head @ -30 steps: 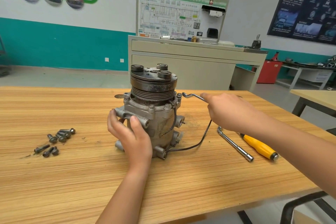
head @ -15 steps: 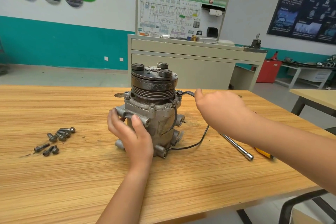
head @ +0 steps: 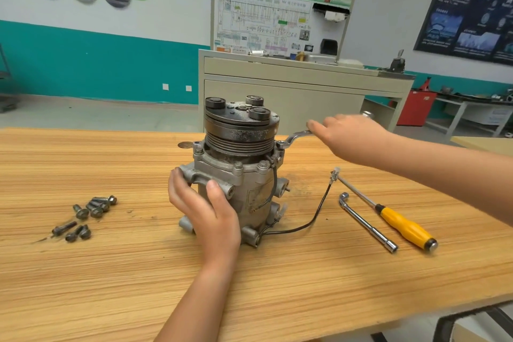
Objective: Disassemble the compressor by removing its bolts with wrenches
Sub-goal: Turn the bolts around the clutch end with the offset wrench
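The grey compressor [head: 244, 172] stands upright on the wooden table [head: 111, 272], black pulley on top. My left hand [head: 205, 211] grips its front left side, thumb over a mounting lug. A silver offset ring wrench [head: 294, 138] sits on a bolt at the compressor's upper right flange. My right hand [head: 347, 136] holds the wrench's handle, which runs under the hand; its far end pokes out behind the knuckles. Several removed bolts [head: 88, 216] lie on the table to the left.
An L-shaped socket wrench [head: 366, 222] and a yellow-handled driver [head: 399, 222] lie to the right of the compressor. A black cable [head: 305, 223] loops from the compressor across the table. A beige training bench [head: 291, 86] stands behind the table.
My right hand has swung the wrench handle, first in toward the compressor, then back and away toward the far right. The left hand keeps its hold.
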A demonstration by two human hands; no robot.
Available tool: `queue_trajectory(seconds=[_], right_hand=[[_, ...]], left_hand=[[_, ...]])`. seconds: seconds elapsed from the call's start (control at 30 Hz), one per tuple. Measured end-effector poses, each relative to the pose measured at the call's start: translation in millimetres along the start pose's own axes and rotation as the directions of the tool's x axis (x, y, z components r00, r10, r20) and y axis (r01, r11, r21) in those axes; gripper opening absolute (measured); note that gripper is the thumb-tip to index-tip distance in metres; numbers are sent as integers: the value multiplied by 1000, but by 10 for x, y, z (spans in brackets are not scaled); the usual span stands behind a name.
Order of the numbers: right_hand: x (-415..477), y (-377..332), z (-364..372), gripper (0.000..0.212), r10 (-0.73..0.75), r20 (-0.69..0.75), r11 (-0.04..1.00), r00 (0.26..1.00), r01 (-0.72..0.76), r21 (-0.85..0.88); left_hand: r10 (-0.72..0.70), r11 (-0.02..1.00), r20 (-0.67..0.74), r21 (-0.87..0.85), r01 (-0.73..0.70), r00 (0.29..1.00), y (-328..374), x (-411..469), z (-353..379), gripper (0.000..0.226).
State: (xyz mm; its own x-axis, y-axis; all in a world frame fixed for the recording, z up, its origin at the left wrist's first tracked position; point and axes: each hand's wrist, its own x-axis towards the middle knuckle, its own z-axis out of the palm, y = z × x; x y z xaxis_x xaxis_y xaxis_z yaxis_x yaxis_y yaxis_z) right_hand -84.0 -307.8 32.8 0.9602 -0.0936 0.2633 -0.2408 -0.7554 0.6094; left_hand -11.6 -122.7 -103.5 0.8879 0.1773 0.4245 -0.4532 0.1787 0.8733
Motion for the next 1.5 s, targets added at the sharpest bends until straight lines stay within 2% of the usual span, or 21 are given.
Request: queue_trajectory(seconds=[0.1, 0.17, 0.2, 0.27, 0.33, 0.4, 0.47, 0.6, 0.67, 0.9, 1.0, 1.1, 1.27, 1.43, 1.5], right_hand=[[310, -69, 178, 31, -58, -184, 995, 981, 73, 74], [484, -213, 247, 26, -63, -373, 967, 926, 150, 207], [538, -276, 252, 27, -51, -412, 946, 910, 176, 273], [554, -333, 247, 31, -11, -392, 913, 920, 169, 372], [475, -263, 238, 30, 143, -374, 891, 916, 46, 452], [306, -169, 180, 30, 352, -334, 818, 874, -114, 563], [72, -143, 84, 29, 410, -294, 781, 863, -166, 602], [-378, -267, -111, 24, 288, -80, 890, 954, -236, 390], [-480, -352, -178, 18, 236, 12, 922, 972, -228, 312], [-372, -483, -431, 20, 173, 134, 983, 976, -180, 46], [-320, -540, -592, 18, 130, 198, 990, 971, -116, -83], [-351, -536, -643, 25, 64, 228, 981, 972, -20, -192], [-245, -376, -670, 7, -19, 252, 977, 968, 71, -199], [-213, -187, -518, 19, -128, 171, 973, 977, 157, -170], [-151, -69, -406, 23, -117, 192, 971, 974, 153, -186]], left_hand=[[36, 999, -3, 20, -36, 999, -30, 2, 3, 66], [55, 998, -7, 15, -55, 998, -48, 30, 8, 65], [58, 998, -8, 10, -58, 998, -60, 51, 13, 64], [56, 998, -10, 7, -56, 998, -80, 79, 17, 63], [52, 999, -12, 6, -52, 999, -86, 88, 7, 63], [55, 998, -15, 8, -55, 998, -96, 93, -1, 63], [50, 999, -21, 9, -50, 999, -99, 96, -3, 64], [46, 999, -23, 8, -45, 999, -87, 101, -4, 64], [45, 999, -24, 11, -45, 999, -82, 103, -7, 65], [47, 999, -13, 11, -47, 999, -78, 97, -27, 65], [49, 999, 0, 12, -49, 999, -72, 97, -30, 64], [48, 999, 1, 10, -48, 999, -74, 90, -36, 63], [44, 999, -2, -1, -44, 999, -64, 94, -18, 63], [30, 999, -2, -16, -30, 1000, -66, 92, -20, 64], [34, 999, -3, -10, -34, 999, -60, 94, -20, 63]])
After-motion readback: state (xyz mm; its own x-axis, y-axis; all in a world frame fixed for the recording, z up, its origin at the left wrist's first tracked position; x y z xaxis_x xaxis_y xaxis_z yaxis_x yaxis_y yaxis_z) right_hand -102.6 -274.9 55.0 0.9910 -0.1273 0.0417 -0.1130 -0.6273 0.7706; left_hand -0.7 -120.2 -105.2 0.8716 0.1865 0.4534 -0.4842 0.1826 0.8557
